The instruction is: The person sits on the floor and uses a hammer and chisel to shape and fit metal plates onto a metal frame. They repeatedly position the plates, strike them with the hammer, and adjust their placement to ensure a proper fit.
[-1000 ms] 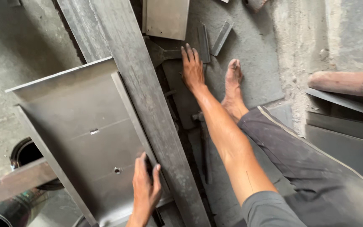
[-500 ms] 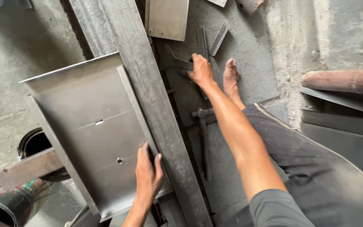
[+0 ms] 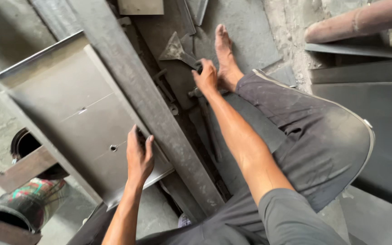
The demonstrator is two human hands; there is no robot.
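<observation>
From the head view, the left hand (image 3: 139,154) lies flat, fingers together, on the near edge of a folded sheet-metal tray (image 3: 69,113), dull grey and smooth, with raised rims and a small hole, which leans against a long rough steel beam (image 3: 146,100) crossing the frame diagonally. The right hand (image 3: 206,76) is curled closed around the handle of a dark triangular-bladed tool (image 3: 175,49) resting on the dusty concrete floor (image 3: 246,27), just beside a bare foot (image 3: 225,54). Flat steel plates (image 3: 364,95) and a rusty pipe (image 3: 359,20) lie to the right; a dark round bucket (image 3: 26,145) sits lower left.
</observation>
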